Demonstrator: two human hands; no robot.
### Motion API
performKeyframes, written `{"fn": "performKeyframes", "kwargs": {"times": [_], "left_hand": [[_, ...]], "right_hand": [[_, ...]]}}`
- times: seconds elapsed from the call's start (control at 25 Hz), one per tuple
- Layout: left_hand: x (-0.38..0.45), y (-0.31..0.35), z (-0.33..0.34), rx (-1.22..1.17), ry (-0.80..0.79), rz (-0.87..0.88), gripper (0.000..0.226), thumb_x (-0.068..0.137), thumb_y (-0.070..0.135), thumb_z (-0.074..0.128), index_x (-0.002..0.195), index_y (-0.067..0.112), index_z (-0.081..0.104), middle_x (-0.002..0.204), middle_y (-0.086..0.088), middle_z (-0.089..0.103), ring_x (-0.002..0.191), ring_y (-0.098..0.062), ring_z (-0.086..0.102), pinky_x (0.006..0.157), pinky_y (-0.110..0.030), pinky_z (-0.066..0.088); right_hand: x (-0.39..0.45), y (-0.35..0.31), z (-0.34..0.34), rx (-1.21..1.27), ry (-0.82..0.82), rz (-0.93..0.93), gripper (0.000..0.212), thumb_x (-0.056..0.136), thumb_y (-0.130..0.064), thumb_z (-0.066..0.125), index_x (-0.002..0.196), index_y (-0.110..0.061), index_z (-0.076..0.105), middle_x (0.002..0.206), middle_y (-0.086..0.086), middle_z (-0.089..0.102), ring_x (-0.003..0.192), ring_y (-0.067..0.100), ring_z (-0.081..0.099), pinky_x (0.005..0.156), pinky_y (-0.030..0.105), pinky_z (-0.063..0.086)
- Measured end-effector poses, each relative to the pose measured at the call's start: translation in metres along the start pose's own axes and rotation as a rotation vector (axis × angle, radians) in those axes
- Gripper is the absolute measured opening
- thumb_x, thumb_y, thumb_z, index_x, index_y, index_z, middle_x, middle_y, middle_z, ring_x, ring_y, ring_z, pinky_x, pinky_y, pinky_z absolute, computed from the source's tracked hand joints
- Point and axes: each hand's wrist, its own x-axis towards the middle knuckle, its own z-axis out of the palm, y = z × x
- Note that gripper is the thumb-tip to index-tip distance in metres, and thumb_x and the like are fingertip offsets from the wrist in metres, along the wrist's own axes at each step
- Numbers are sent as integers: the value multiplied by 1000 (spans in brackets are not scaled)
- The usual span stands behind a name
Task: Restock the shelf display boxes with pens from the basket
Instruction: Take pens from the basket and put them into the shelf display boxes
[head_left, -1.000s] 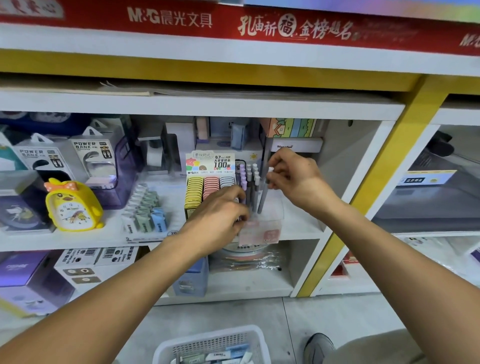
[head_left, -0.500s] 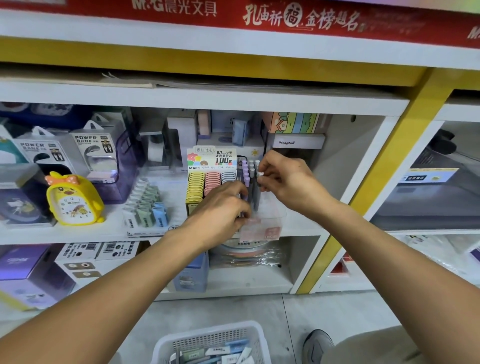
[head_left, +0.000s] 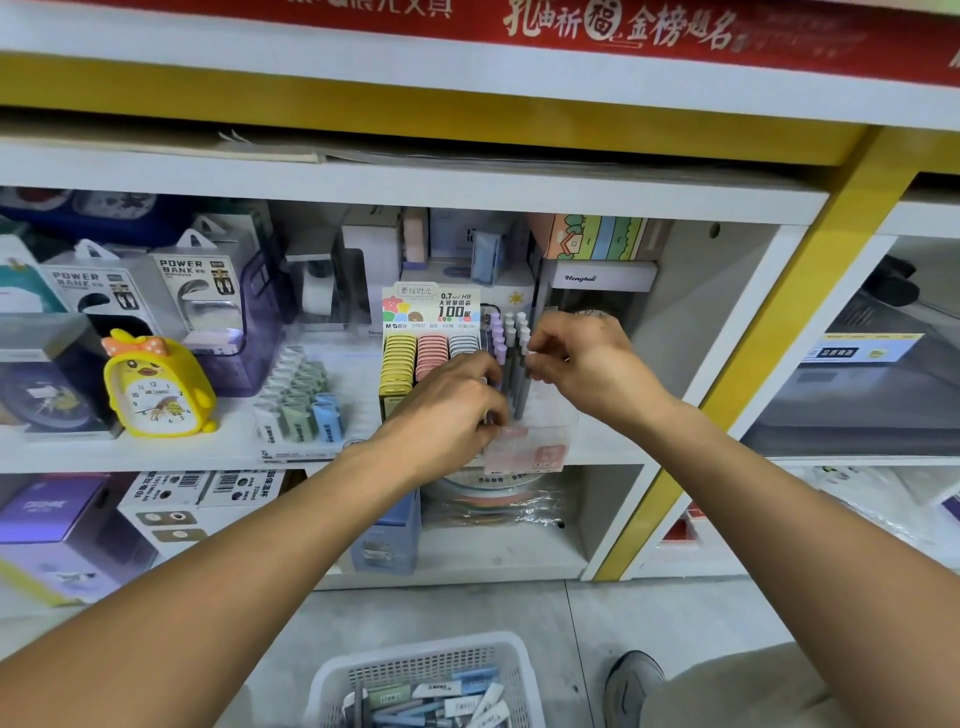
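1. The right hand (head_left: 582, 366) is lower now than a second ago. Its fingers pinch the top of a grey pen (head_left: 521, 379), which has gone down into the clear display box (head_left: 540, 441).
2. The left hand (head_left: 447, 410) stays curled round the pens at the box's left side, keeping them steady.
3. So one more pen looks almost in place.
4. The white basket (head_left: 431, 670) on the floor below holds more stock, so the job is not finished.

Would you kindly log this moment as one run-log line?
left hand: steadies clear display box | right hand: pinches grey pen in box | basket: on floor
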Motion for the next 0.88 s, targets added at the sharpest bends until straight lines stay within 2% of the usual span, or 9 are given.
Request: {"fn": "performKeyframes", "kwargs": {"times": [0.12, 0.2, 0.28, 0.36, 0.44, 0.52, 0.68, 0.8, 0.88], "left_hand": [[-4, 0, -6, 1, -30, 3, 16, 87, 27, 72, 101, 20, 75, 128, 0, 51, 118, -20, 50, 95, -30, 43], [-14, 1, -13, -6, 15, -6, 25, 86, 19, 70, 111, 20, 70, 135, 1, 48, 124, -18, 47, 101, -31, 42], [-33, 6, -21, 21, 93, -4, 27, 85, 10, 64, 111, 18, 67, 127, 2, 52, 117, -19, 52, 94, -33, 47], [-60, 8, -23, 54, 18, -27, 27, 82, 7, 57, 105, 19, 66, 111, 1, 60, 102, -21, 58, 81, -32, 50], [-92, 2, -17, 75, -235, -86, 29, 79, 7, 55, 102, 19, 68, 102, -1, 67, 94, -22, 62, 78, -32, 51], [-116, -6, -3, 113, -484, -156, 30, 80, 6, 55, 103, 18, 69, 100, -3, 71, 92, -23, 63, 73, -29, 47], [-156, -26, 59, 115, -811, -276, 31, 82, 9, 60, 113, 9, 67, 108, -9, 70, 98, -28, 65, 81, -34, 53], [-186, -31, 123, 112, -958, -319, 22, 83, 14, 65, 101, 1, 64, 95, -14, 66, 82, -29, 59, 70, -31, 50], [-211, -33, 163, 111, -1017, -378, 16, 85, 18, 67, 92, 9, 56, 90, -12, 60, 82, -29, 58, 67, -32, 46]], "right_hand": [[0, -3, 1, -157, 36, -2, 20, 97, -18, 60, 110, -20, 74, 105, 4, 74, 96, 26, 66, 86, 42, 55], [-6, -9, -2, -125, 150, 9, 27, 97, -15, 56, 120, -20, 71, 111, 3, 73, 95, 23, 66, 86, 38, 55], [-20, -26, -6, -34, 231, 8, 28, 94, -10, 55, 114, -18, 72, 101, -1, 74, 86, 16, 66, 81, 31, 54], [-40, -46, 2, 41, 175, -50, 27, 86, -4, 55, 96, -18, 75, 83, -10, 71, 74, 5, 63, 75, 19, 49], [-65, -63, 29, 24, -25, -107, 27, 79, -2, 56, 80, -22, 73, 66, -19, 63, 64, 0, 59, 64, 6, 40], [-89, -67, 70, -74, -351, -121, 26, 80, -3, 58, 79, -23, 73, 65, -21, 61, 69, 5, 60, 60, 6, 38], [-143, -38, 181, -303, -936, -101, 32, 89, -6, 54, 112, -17, 74, 116, 1, 72, 109, 20, 63, 90, 26, 49], [-185, -1, 249, -336, -1081, 58, 39, 92, -7, 54, 129, -16, 65, 134, 6, 62, 120, 25, 58, 97, 29, 48], [-211, 26, 276, -312, -1077, 175, 40, 93, -9, 56, 133, -13, 59, 136, 10, 58, 121, 27, 56, 97, 31, 48]]}}
